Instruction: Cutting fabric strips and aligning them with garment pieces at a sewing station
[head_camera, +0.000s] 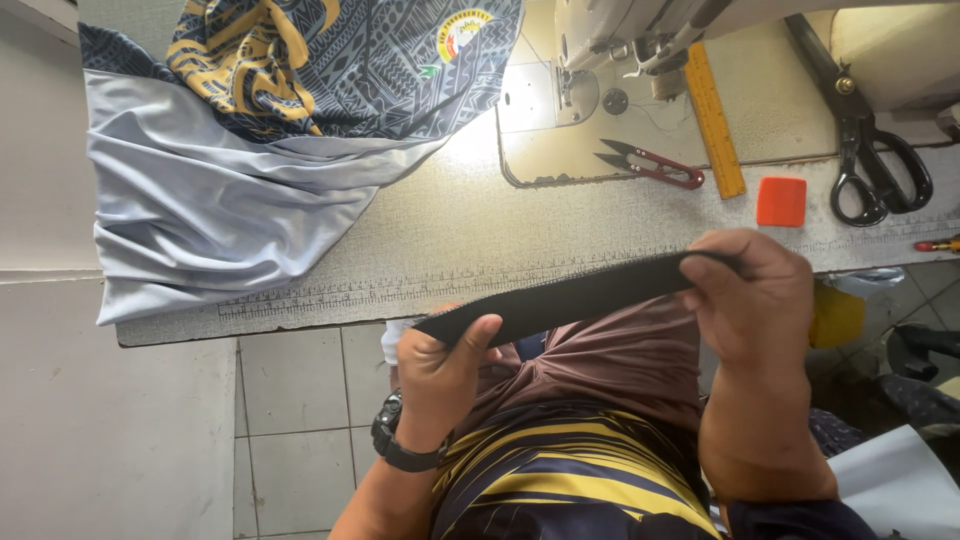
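Above the lap, the left hand (440, 365) and right hand (750, 300) each pinch an end of a black elastic strip (570, 295); both grips should stay clenched to hold it taut and flat. Beyond lie the bench (450, 240), thread snips (655, 165) and sewing machine (620, 40).

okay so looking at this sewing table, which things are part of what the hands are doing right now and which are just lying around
In hand:
left hand, grip shut on one end of the black ribbed strip
right hand, grip shut on the other end

Lying about:
patterned blue and gold garment on the table
red thread snips
yellow ruler
orange chalk block
black scissors
sewing machine
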